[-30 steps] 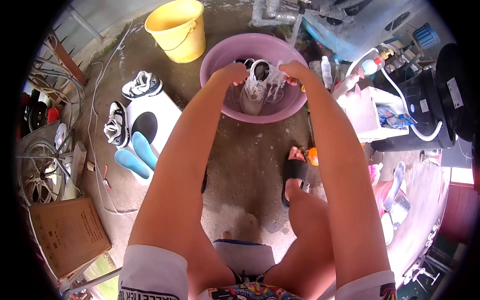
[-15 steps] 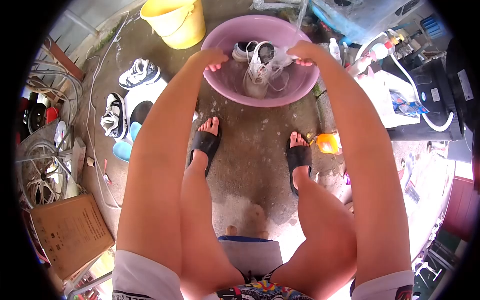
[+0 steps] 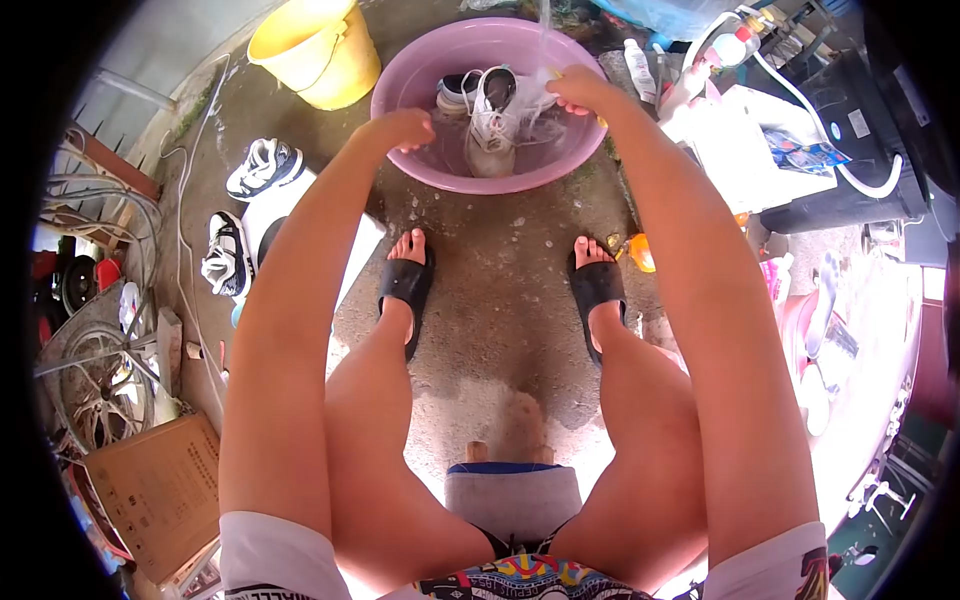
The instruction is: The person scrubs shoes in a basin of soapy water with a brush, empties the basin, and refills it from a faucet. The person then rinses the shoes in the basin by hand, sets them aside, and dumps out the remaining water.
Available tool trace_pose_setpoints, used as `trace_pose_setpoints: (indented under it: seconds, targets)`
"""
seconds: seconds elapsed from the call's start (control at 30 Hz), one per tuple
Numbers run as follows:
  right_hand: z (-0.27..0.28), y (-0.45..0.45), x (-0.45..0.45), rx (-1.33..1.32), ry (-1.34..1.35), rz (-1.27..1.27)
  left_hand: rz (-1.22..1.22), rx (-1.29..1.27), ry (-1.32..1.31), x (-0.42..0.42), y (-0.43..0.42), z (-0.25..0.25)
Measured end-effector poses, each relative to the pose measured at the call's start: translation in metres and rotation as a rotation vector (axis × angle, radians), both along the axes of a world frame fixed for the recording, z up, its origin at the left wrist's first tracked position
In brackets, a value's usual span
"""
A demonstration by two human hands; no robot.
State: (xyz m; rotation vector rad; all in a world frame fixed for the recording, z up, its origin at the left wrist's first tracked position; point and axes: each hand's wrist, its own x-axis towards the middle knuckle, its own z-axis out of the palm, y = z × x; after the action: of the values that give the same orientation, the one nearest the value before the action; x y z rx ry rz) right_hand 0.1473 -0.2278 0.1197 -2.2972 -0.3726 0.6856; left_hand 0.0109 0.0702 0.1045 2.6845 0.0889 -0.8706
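A pink basin point(image 3: 440, 180) stands on the wet floor with water in it. Inside, a white shoe point(image 3: 491, 140) with loose laces lies in front of a second, darker-collared shoe point(image 3: 456, 92). Over the basin's left rim is my left hand point(image 3: 405, 131), its fingers curled, and what they hold, if anything, is too small to tell. My right hand point(image 3: 582, 92), at the right side of the basin, pinches white laces point(image 3: 543, 112) that stretch from the shoe. A stream of water point(image 3: 543, 40) falls beside that hand.
A yellow bucket point(image 3: 320, 55) is behind left of the basin. Two black-and-white shoes point(image 3: 229, 255) rest at the left by a white board. A white box point(image 3: 745, 160) and black containers stand at the right. Sandalled feet are below the basin; a cardboard box point(image 3: 160, 490) is lower left.
My left hand has moved away from the shoe to the basin's left side. My right hand has stayed with the laces. The view has shifted, and both feet now show.
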Motion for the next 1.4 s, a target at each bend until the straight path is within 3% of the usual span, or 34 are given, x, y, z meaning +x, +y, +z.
trace_pose_setpoints:
  seconds: [0.13, 0.2, 0.23, 0.3, 0.43, 0.5, 0.53, 0.63, 0.7, 0.8, 1.07, 1.17, 1.23, 1.27, 1.33, 1.4]
  targets:
    - [-0.014, -0.001, 0.008, -0.001, -0.077, -0.022, 0.102, 0.060, 0.228, 0.005, -0.006, -0.009]
    - [-0.026, 0.001, 0.009, -0.007, -0.120, 0.002, -0.227, 0.245, -0.164, 0.013, 0.006, -0.040]
    - [-0.032, 0.003, 0.011, -0.014, -0.168, 0.026, -0.224, 0.247, -0.161, 0.017, 0.004, -0.039]
    - [-0.041, 0.007, 0.018, -0.032, -0.151, 0.033, -0.097, 0.172, 0.079, 0.027, -0.013, -0.027]
    - [-0.039, 0.011, 0.020, -0.056, -0.162, 0.034, -0.136, 0.098, 0.068, 0.037, -0.026, -0.013]
    - [-0.034, 0.012, 0.017, -0.061, -0.187, 0.054, 0.059, 0.024, 0.122, 0.048, -0.025, -0.009]
    - [-0.033, 0.013, 0.016, -0.063, -0.209, 0.068, 0.061, 0.022, 0.122, 0.051, -0.022, -0.009]
    - [-0.037, 0.015, 0.020, -0.046, -0.194, 0.090, -0.238, 0.114, -0.077, 0.048, -0.021, -0.002]
    - [-0.044, 0.017, 0.024, -0.046, -0.224, 0.069, -0.049, 0.013, 0.048, 0.041, -0.029, -0.001]
    - [-0.050, 0.019, 0.031, 0.017, -0.226, 0.002, 0.017, 0.018, 0.122, 0.037, -0.032, -0.001]
    - [-0.040, 0.025, 0.027, 0.098, -0.107, -0.018, -0.037, 0.023, 0.058, 0.039, -0.023, -0.004]
    - [-0.032, 0.028, 0.024, -0.020, -0.137, -0.012, -0.011, 0.023, 0.063, 0.036, -0.026, 0.000]
    - [-0.010, 0.027, 0.006, -0.237, -0.123, -0.029, 0.026, 0.032, 0.073, 0.044, -0.020, -0.013]
    - [-0.011, 0.024, -0.002, -0.237, -0.122, -0.029, -0.138, 0.086, 0.053, 0.051, -0.014, -0.025]
    - [-0.023, 0.015, -0.012, -0.550, -0.669, 0.173, -0.301, 0.142, 0.036, 0.043, -0.018, -0.016]
    - [-0.019, 0.008, -0.016, -0.619, -0.541, 0.207, -0.040, 0.020, -0.025, 0.033, -0.025, -0.011]
